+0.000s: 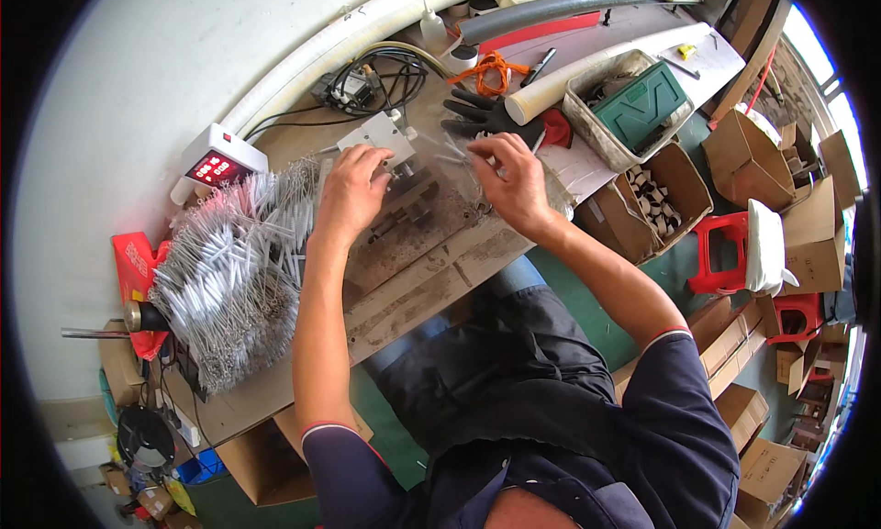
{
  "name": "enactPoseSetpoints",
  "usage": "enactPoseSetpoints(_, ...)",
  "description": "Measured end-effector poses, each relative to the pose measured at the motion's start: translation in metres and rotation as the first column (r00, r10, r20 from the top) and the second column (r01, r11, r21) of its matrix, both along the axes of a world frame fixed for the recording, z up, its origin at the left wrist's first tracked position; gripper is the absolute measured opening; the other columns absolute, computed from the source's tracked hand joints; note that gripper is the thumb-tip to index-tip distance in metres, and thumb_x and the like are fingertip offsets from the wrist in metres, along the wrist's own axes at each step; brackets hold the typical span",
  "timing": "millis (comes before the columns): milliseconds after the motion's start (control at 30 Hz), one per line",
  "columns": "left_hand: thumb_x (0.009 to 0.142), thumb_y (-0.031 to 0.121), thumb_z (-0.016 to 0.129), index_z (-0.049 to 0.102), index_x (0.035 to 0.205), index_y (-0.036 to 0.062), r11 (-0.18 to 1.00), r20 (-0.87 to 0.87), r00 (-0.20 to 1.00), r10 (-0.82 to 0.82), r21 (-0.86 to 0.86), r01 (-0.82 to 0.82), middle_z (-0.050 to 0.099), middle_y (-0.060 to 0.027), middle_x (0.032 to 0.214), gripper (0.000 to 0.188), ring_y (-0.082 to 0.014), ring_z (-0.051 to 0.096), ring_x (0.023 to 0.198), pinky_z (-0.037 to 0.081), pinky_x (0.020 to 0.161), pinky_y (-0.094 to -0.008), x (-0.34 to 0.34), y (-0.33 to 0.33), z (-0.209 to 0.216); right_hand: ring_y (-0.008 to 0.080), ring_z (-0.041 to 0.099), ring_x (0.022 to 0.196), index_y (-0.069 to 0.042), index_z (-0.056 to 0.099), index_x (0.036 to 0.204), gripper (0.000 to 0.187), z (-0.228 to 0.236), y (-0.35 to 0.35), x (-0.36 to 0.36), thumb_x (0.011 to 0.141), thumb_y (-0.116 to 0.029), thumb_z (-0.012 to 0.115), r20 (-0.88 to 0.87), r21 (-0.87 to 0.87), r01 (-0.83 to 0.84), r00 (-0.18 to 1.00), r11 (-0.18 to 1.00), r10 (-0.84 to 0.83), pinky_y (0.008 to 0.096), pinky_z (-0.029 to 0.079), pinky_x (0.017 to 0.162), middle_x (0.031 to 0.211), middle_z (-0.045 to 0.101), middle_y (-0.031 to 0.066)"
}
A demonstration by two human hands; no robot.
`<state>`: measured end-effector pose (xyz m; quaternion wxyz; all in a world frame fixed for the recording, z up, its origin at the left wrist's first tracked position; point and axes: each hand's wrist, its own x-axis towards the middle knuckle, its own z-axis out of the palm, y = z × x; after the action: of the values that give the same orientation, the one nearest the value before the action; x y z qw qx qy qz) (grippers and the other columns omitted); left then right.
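A worn wooden workbench [431,281] runs diagonally from the lower left of the frame to the upper right, seen from above by a seated person in dark work clothes. At the left of the frame a large heap of thin silver wire pieces with white sleeves [234,263] covers the bench. Right of centre sits an open brown cardboard box [684,185] of small white parts, and above it a grey plastic basket [587,125] holding a green case [642,107]. A long white tube [596,70] crosses the upper right. A black work glove [482,116] lies just above the hands, and a small white box with a red digital display [218,162] sits at the upper left.

At the centre stands a small grey metal bench fixture with a pale block [390,148]. The left hand [353,194] rests on it, palm down, fingers curled over the fixture's near side. The right hand [514,185] is beside it, fingers bent and pinching a loose bunch of thin clear-and-silver wire pieces [463,157] spread between the two hands. Both forearms rise from the lower edge, elbows bent, wrists angled inward.

Judging from this, fingers so near the fixture could be nipped, and the loosely held strands could slip, scatter or tangle.
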<state>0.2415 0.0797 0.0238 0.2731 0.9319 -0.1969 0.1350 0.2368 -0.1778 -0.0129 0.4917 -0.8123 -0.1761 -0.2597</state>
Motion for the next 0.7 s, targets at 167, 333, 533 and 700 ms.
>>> enactPoseSetpoints(167,0.081,0.003,0.073,0.067,0.112,0.0078,1.0,-0.003,1.0,0.015,-0.006,-0.015,0.066,-0.0094,0.112,0.033,-0.0303,0.06,0.11,0.05,0.096,-0.0401,-0.002,0.0,-0.002,0.0307,0.063,0.091,-0.005,0.069,0.096,0.015,-0.013,-0.037,-0.018,0.081,-0.003,0.069,0.117,-0.233,0.0,0.993,0.973,0.028,0.0403,0.054,0.078,0.093,0.067,0.0101)
enactPoseSetpoints(333,0.082,0.002,0.073,0.068,0.113,0.0074,0.999,0.034,0.999,0.037,0.001,-0.037,0.066,-0.0092,0.11,0.032,-0.0268,0.065,0.101,0.052,0.09,-0.0372,-0.004,-0.005,-0.003,0.0309,0.064,0.087,-0.004,0.07,0.096,0.015,-0.016,-0.039,-0.017,0.081,-0.001,0.07,0.176,-0.253,0.039,0.984,0.967,0.006,0.0394,0.053,0.076,0.092,0.068,0.0113)
enactPoseSetpoints(533,0.083,0.0,0.072,0.067,0.114,0.0067,0.998,0.053,0.997,0.047,0.027,-0.048,0.066,-0.009,0.108,0.032,-0.023,0.069,0.091,0.055,0.083,-0.0343,-0.006,-0.006,-0.003,0.031,0.062,0.091,-0.005,0.068,0.096,0.014,-0.023,-0.039,-0.016,0.082,-0.006,0.068,0.114,-0.272,0.049,0.993,0.961,-0.019,0.0418,0.053,0.079,0.091,0.065,0.0107)
enactPoseSetpoints(700,0.083,0.0,0.072,0.067,0.114,0.0063,0.998,0.037,0.997,0.064,0.016,-0.064,0.066,-0.0095,0.108,0.032,-0.0234,0.069,0.091,0.055,0.084,-0.0341,-0.007,-0.008,-0.002,0.0308,0.062,0.092,-0.006,0.069,0.095,0.013,-0.025,-0.038,-0.016,0.082,-0.007,0.068,0.088,-0.277,0.06,0.995,0.959,-0.036,0.0422,0.053,0.079,0.091,0.065,0.0102)
